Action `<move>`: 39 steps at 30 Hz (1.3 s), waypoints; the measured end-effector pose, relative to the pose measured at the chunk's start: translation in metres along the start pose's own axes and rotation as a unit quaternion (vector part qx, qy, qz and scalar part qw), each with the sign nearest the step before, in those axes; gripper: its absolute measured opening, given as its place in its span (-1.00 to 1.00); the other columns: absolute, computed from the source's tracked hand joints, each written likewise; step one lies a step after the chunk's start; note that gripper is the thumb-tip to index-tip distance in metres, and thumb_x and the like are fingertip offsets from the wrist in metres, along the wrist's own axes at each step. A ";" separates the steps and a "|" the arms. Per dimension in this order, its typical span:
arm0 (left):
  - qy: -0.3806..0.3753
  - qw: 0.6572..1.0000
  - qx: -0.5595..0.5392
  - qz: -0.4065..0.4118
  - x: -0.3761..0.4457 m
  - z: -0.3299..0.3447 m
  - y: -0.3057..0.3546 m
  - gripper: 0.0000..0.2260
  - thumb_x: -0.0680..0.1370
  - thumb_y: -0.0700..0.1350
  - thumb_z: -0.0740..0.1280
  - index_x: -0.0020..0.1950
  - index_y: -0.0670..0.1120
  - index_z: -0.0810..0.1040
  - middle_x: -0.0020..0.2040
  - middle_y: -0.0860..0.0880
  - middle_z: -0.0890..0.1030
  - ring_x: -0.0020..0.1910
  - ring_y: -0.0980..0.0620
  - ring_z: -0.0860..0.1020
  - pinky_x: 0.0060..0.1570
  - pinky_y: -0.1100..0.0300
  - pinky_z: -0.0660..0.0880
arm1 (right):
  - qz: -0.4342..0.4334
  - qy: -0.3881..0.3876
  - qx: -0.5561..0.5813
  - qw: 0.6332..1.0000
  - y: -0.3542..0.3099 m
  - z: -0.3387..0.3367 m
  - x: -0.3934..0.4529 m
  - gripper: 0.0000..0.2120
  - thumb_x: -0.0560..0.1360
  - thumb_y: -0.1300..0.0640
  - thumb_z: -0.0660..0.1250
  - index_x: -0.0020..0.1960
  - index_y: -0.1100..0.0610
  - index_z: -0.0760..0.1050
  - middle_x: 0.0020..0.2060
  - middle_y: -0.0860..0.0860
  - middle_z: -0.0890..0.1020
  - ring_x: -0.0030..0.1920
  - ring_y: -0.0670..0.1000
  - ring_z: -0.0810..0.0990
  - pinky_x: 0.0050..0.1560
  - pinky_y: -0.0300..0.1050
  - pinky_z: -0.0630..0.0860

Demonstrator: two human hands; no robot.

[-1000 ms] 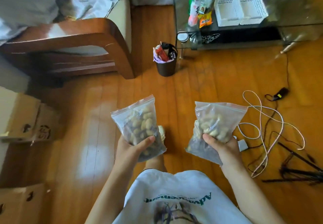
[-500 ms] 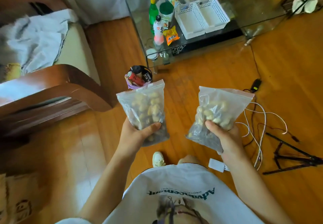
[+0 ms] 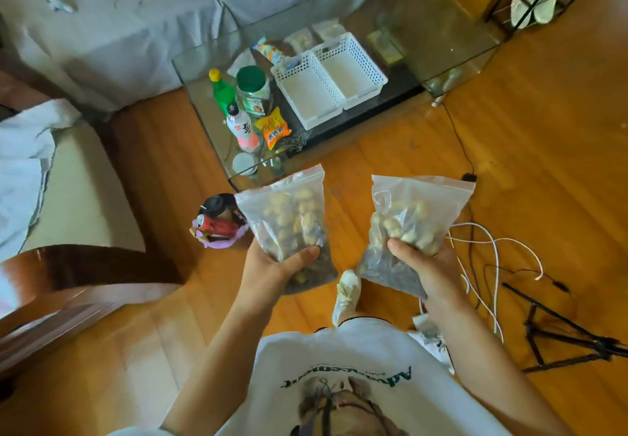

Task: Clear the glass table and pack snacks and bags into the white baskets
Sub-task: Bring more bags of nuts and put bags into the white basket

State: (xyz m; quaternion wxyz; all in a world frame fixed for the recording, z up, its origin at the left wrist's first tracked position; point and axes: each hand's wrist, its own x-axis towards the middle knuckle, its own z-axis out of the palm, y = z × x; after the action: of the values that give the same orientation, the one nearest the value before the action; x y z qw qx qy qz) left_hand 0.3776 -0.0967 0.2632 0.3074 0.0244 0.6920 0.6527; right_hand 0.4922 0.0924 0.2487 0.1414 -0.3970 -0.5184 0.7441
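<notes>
left hand (image 3: 272, 265): grips left zip bag (image 3: 289, 228) from below, thumb across the front near bag bottom, fingers hidden behind
left zip bag: clear, upright, sealed strip on top, full of pale nuts; held above floor
right hand (image 3: 421, 262): grips right zip bag (image 3: 413, 224) at lower part, thumb on the front, fingers behind
right zip bag: clear, tilted a little, top corner leans away from the left hand; same kind of nuts; apart from left bag, gap between them
shoe (image 3: 346, 291): pale, on wood floor (image 3: 509, 136), below and between the two hands
bin (image 3: 219, 221): small, dark, stuffed with trash incl. red wrapper; just beside left hand on its outer side, partly behind left bag
cables (image 3: 492, 252): white and black, loose on floor just past right hand's outer side
tripod (image 3: 560, 330): dark, lying on floor, beyond cables
glass table (image 3: 441, 27): ahead of both hands, near corner just beyond left bag top
white baskets (image 3: 329, 78): two, side by side touching, on table, ahead of hands, nothing visible inside
orange snack pack (image 3: 273, 127): on table, between baskets and left-hand side, nearest snack to hands
bottles (image 3: 238, 116): green one and pink-white one, beside orange pack; green-lid jar (image 3: 253, 87) behind
more snack packs (image 3: 272, 49): far side of baskets, blurry
sofa (image 3: 119, 27): grey cover, well beyond left hand
</notes>
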 end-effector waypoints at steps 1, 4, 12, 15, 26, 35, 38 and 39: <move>-0.006 1.000 0.004 0.001 0.014 0.012 0.007 -0.56 0.23 -0.20 0.54 0.06 -0.04 0.53 -0.17 0.10 0.70 -0.17 0.14 0.67 -0.26 0.34 0.55 | -0.007 -0.007 -0.004 1.000 -0.012 -0.003 0.015 -0.74 0.25 0.32 0.46 -0.23 -0.04 0.66 -0.31 -0.13 0.71 -0.25 -0.13 0.68 -0.30 -0.27 0.58; -0.018 1.000 0.018 0.007 0.056 0.045 0.025 -0.62 0.29 -0.28 0.53 0.04 -0.03 0.54 -0.18 0.10 0.70 -0.17 0.14 0.66 -0.25 0.33 0.56 | -0.015 -0.019 -0.004 1.000 -0.041 -0.009 0.058 -0.75 0.16 0.22 0.49 -0.18 0.02 0.64 -0.27 -0.10 0.71 -0.19 -0.10 0.69 -0.25 -0.27 0.56; -0.029 0.999 0.032 -0.003 0.150 0.083 0.059 -0.60 0.24 -0.24 0.55 0.02 -0.04 0.54 -0.17 0.09 0.71 -0.18 0.15 0.67 -0.26 0.37 0.53 | -0.001 -0.004 -0.006 1.000 -0.078 -0.016 0.158 -0.75 0.18 0.21 0.49 -0.18 -0.04 0.65 -0.25 -0.12 0.71 -0.17 -0.09 0.69 -0.22 -0.26 0.60; -0.019 0.999 0.033 -0.006 0.200 0.089 0.070 -0.65 0.23 -0.21 0.49 -0.03 0.00 0.55 -0.20 0.10 0.71 -0.20 0.16 0.66 -0.26 0.38 0.53 | -0.016 0.002 -0.023 1.000 -0.091 -0.008 0.203 -0.65 0.29 0.34 0.46 -0.21 -0.14 0.66 -0.26 -0.16 0.71 -0.18 -0.13 0.69 -0.23 -0.29 0.60; -0.046 0.998 0.036 0.024 0.399 0.112 0.168 -0.50 0.22 -0.17 0.57 0.11 -0.06 0.52 -0.14 0.09 0.70 -0.12 0.15 0.66 -0.24 0.37 0.54 | -0.062 0.036 -0.045 0.996 -0.184 0.046 0.384 -0.68 0.18 0.09 0.50 -0.11 -0.16 0.58 -0.21 -0.25 0.68 -0.11 -0.17 0.67 -0.14 -0.27 0.60; -0.045 0.998 0.026 0.028 0.521 0.151 0.216 -0.58 0.28 -0.09 0.54 0.09 0.02 0.52 -0.08 0.07 0.69 -0.06 0.08 0.67 -0.20 0.32 0.57 | -0.089 0.057 -0.074 0.992 -0.238 0.056 0.514 -0.67 0.30 0.16 0.47 -0.09 -0.16 0.44 -0.24 -0.34 0.59 -0.17 -0.42 0.57 -0.30 -0.53 0.46; 0.010 1.000 -0.007 0.011 0.554 0.171 0.224 -0.56 0.32 0.00 0.51 0.14 0.02 0.49 -0.05 0.05 0.68 -0.05 0.10 0.67 -0.20 0.30 0.58 | -0.075 0.046 -0.090 0.992 -0.255 0.056 0.562 -0.68 0.31 0.11 0.48 -0.08 -0.17 0.41 -0.15 -0.33 0.54 -0.13 -0.27 0.61 -0.20 -0.46 0.51; 0.037 0.999 -0.030 -0.003 0.564 0.177 0.226 -0.59 0.34 0.06 0.45 0.15 0.03 0.49 -0.04 0.05 0.69 -0.06 0.10 0.67 -0.21 0.29 0.59 | -0.060 0.038 -0.092 0.993 -0.260 0.058 0.575 -0.67 0.29 0.06 0.48 -0.07 -0.17 0.41 -0.13 -0.31 0.54 -0.10 -0.21 0.60 -0.11 -0.37 0.54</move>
State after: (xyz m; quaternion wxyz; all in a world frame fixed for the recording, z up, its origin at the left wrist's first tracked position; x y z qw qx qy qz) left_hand -0.0811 0.3388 0.2562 0.2839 -0.0109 0.6831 0.6728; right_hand 0.0262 0.5222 0.2315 0.1684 -0.4040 -0.6019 0.6680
